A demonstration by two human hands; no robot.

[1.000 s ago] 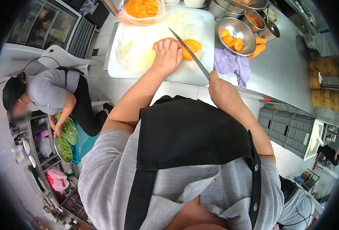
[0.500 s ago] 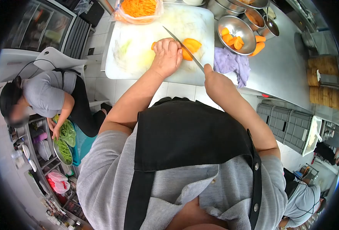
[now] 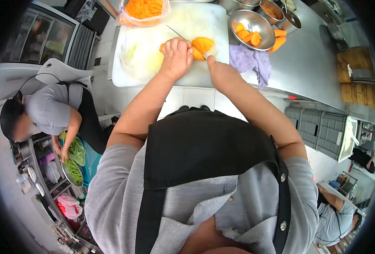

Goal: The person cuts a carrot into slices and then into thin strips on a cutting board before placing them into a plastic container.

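On the white cutting board (image 3: 145,70) my left hand (image 3: 177,57) presses down with bent fingers on an orange vegetable piece (image 3: 161,47). My right hand (image 3: 223,75) is wrapped round the handle of a knife (image 3: 176,31), whose tip points to the upper left and whose blade passes beside my left fingers. Orange cut pieces (image 3: 202,44) lie just right of the blade. A bag of orange shreds (image 3: 143,8) sits at the board's far edge. To the right, a steel bowl (image 3: 259,25) holds several orange chunks.
A purple cloth (image 3: 250,61) lies beside the board on the steel counter (image 3: 312,63). More orange pieces (image 3: 277,42) and steel pots (image 3: 272,12) are near the bowl. At left, a seated person (image 3: 56,103) handles green vegetables (image 3: 74,169). Another person (image 3: 333,220) is at lower right.
My right hand and the knife have moved left and slightly up, with the blade now lower across the pieces. The board and bowl appear shifted left in view.
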